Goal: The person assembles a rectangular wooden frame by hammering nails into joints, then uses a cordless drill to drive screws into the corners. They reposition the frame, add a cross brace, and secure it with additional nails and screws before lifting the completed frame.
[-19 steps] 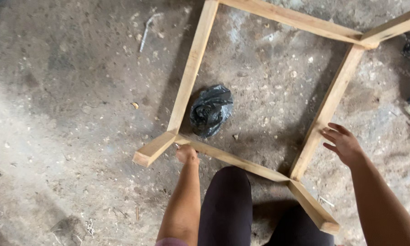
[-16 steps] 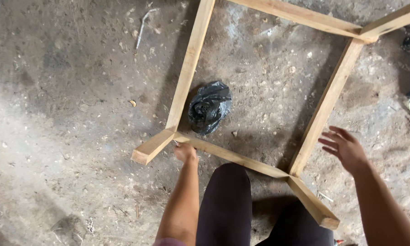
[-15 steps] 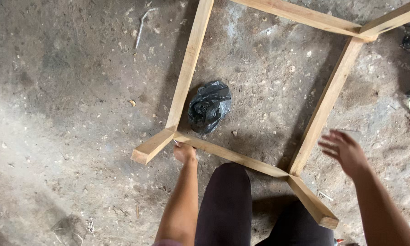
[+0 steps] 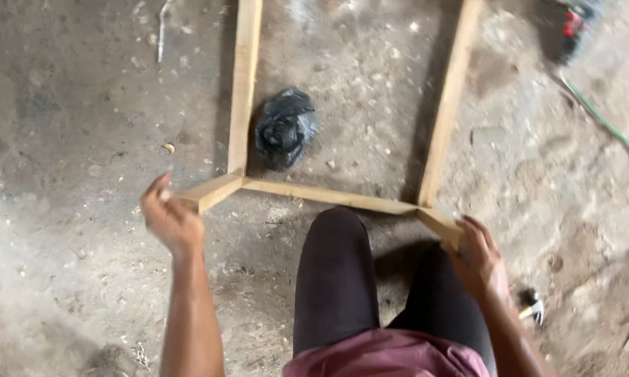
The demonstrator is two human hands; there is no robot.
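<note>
The wooden frame [image 4: 342, 199] lies flat on the concrete floor [image 4: 70, 126]. The right hand [image 4: 478, 258] wraps its fingers round the near right corner, apparently steadying it; the left hand [image 4: 169, 220] hovers blurred by the left corner, fingers loosely curled, gripping nothing. A black bag [image 4: 285, 129] sits inside the frame

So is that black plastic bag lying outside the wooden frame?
No, the black plastic bag lies on the concrete floor inside the wooden frame, close to its left rail and just above the near rail.

A crumpled black plastic bag [image 4: 285, 129] on the concrete floor [image 4: 70, 139], inside the wooden frame [image 4: 243, 91].
</note>
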